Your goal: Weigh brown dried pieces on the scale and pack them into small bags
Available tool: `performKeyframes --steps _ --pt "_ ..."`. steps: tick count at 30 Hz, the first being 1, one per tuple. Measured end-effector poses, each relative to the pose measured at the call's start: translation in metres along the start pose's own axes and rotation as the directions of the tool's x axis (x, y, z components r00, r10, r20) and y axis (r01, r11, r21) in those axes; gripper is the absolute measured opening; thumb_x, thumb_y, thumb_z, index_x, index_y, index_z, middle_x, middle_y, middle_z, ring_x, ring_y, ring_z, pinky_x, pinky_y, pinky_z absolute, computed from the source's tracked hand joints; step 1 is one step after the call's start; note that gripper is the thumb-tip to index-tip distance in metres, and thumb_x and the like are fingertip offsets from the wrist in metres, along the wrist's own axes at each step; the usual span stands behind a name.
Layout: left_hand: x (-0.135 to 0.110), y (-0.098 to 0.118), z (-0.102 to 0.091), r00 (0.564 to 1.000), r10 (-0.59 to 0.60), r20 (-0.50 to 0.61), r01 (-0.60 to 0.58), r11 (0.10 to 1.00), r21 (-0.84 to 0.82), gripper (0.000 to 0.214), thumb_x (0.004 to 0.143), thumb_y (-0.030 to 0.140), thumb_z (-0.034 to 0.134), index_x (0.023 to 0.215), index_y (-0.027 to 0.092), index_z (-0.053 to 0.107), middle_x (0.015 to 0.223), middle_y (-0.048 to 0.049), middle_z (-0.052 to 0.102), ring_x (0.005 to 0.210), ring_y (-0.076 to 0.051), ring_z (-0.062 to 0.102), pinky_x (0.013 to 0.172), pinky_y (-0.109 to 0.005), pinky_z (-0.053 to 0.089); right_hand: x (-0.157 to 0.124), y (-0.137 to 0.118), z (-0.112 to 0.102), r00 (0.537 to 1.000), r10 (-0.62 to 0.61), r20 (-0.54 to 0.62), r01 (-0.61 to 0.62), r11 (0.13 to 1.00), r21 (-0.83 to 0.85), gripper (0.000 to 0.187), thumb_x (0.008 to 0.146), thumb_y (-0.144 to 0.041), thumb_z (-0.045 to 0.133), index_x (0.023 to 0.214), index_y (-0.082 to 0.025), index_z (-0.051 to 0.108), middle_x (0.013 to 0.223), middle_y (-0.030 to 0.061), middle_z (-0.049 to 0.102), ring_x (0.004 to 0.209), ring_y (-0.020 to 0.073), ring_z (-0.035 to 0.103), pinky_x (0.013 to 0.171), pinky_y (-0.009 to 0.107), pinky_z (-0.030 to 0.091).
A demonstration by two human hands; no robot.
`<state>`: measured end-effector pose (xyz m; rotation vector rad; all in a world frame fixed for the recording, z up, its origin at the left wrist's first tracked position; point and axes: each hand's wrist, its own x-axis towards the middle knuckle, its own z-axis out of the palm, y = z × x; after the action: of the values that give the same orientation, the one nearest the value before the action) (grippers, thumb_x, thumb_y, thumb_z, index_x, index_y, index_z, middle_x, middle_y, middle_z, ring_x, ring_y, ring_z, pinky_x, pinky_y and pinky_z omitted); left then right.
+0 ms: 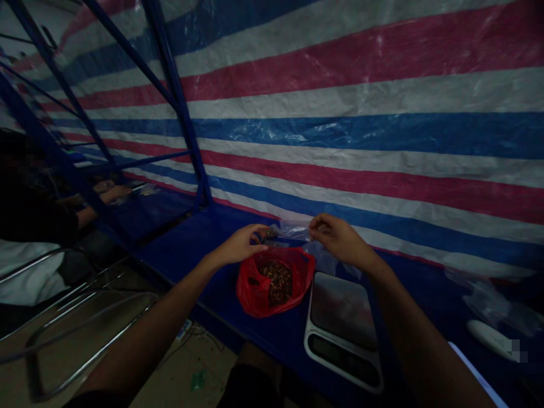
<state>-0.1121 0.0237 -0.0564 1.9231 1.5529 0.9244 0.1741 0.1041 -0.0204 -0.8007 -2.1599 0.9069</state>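
A small clear plastic bag [293, 230] stretches between my two hands, behind a red plastic bag [250, 297]. My left hand [242, 245] grips its left end, where something brownish shows by the fingertips. At the other end, my right hand [338, 241] is closed with thumb and fingers pinched on the film. The red bag stands open, its rim rolled out, and small brown pieces like seeds or nuts [278, 280] lie inside. Right of it sits a kitchen scale [344, 311] with a bare metal plate; its display looks dark. More clear plastic bags [325, 260] lie under my right hand.
Everything stands on a blue table [170, 252] against a striped tarp [361, 136]. A blue metal frame [181, 107] rises at left. Beyond it, another person's hands [113, 192] are at the table. A white rounded object [488, 339] and crumpled clear plastic [488, 300] lie right; a metal-framed chair [91, 362] stands left.
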Motion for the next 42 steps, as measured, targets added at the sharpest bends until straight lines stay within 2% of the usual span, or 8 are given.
performKeyframes --steps 4,8,14,20,24,31,36,42 --pt "-0.002 0.002 0.014 0.988 0.118 0.100 -0.136 0.971 0.197 0.032 0.094 0.032 0.063 0.122 0.018 0.069 0.121 -0.0113 0.071 0.108 -0.024 0.067 0.098 -0.039 0.050 0.002 0.024 -0.021 0.988 0.122 -0.099 -0.142 0.963 -0.229 0.012 0.086 -0.019 0.058 0.095 -0.017 0.066 0.086 0.0078 0.074 0.073 0.0195 0.069 0.065 0.029 0.050" --pt "-0.017 0.012 0.024 0.926 0.131 0.355 -0.200 0.966 0.166 0.024 0.095 0.031 0.061 0.112 0.020 0.075 0.109 -0.0080 0.077 0.099 -0.021 0.071 0.090 -0.033 0.052 -0.004 0.046 -0.030 0.967 0.246 0.073 -0.196 0.891 -0.409 0.022 0.084 -0.012 0.059 0.101 -0.012 0.073 0.096 0.0126 0.077 0.084 0.0215 0.072 0.074 0.029 0.051" --pt "0.011 0.007 0.022 0.978 0.162 0.132 -0.182 0.970 0.161 0.027 0.099 0.028 0.052 0.111 0.018 0.073 0.114 -0.0085 0.075 0.106 -0.021 0.069 0.096 -0.035 0.051 -0.008 0.039 -0.036 0.909 0.400 0.120 -0.232 0.723 -0.651 0.020 0.089 -0.015 0.058 0.091 -0.010 0.078 0.100 0.0195 0.078 0.093 0.0288 0.073 0.079 0.033 0.049" --pt "0.072 -0.017 0.037 0.935 0.016 0.355 -0.181 0.881 0.437 0.065 0.065 0.023 0.085 0.127 0.013 0.069 0.131 -0.0176 0.069 0.119 -0.032 0.065 0.102 -0.038 0.049 -0.011 0.017 -0.030 0.930 0.316 0.188 -0.177 0.833 -0.524 0.032 0.095 -0.028 0.058 0.114 -0.007 0.074 0.114 0.0187 0.076 0.100 0.0274 0.073 0.086 0.033 0.051" --pt "0.084 -0.017 0.034 0.943 0.043 0.329 -0.185 0.892 0.413 0.052 0.075 0.021 0.076 0.125 0.013 0.070 0.121 -0.0147 0.074 0.106 -0.028 0.070 0.091 -0.034 0.053 -0.012 0.011 -0.026 0.950 0.266 0.166 -0.168 0.879 -0.447 0.031 0.094 -0.028 0.060 0.114 -0.007 0.073 0.113 0.0179 0.077 0.097 0.0258 0.073 0.085 0.033 0.052" --pt "0.035 0.027 0.014 0.953 0.298 -0.059 -0.276 0.930 0.244 0.054 0.081 0.022 0.073 0.134 0.018 0.060 0.125 -0.0108 0.064 0.111 -0.023 0.065 0.098 -0.038 0.052 -0.018 -0.042 -0.016 0.993 0.094 0.076 -0.082 0.986 -0.145 0.029 0.097 -0.038 0.055 0.098 -0.014 0.073 0.090 0.0089 0.077 0.078 0.0200 0.070 0.070 0.029 0.052" --pt "-0.014 0.068 0.022 0.908 0.379 -0.179 -0.348 0.920 0.182 0.054 0.083 0.021 0.074 0.135 0.026 0.058 0.126 -0.0070 0.062 0.118 -0.024 0.060 0.103 -0.041 0.050 -0.025 -0.065 0.002 0.982 0.063 0.177 -0.062 0.998 -0.011 0.027 0.095 -0.039 0.058 0.091 -0.016 0.072 0.086 0.0069 0.075 0.075 0.0181 0.067 0.067 0.028 0.049" --pt "-0.033 0.067 0.032 0.925 0.330 -0.187 -0.312 0.943 0.118 0.058 0.081 0.026 0.079 0.134 0.026 0.056 0.128 -0.0083 0.061 0.122 -0.027 0.058 0.106 -0.045 0.048 -0.023 -0.058 0.016 0.950 0.030 0.312 -0.069 0.991 0.114 0.018 0.093 -0.031 0.059 0.087 -0.016 0.067 0.080 0.0029 0.071 0.071 0.0154 0.063 0.064 0.025 0.046"
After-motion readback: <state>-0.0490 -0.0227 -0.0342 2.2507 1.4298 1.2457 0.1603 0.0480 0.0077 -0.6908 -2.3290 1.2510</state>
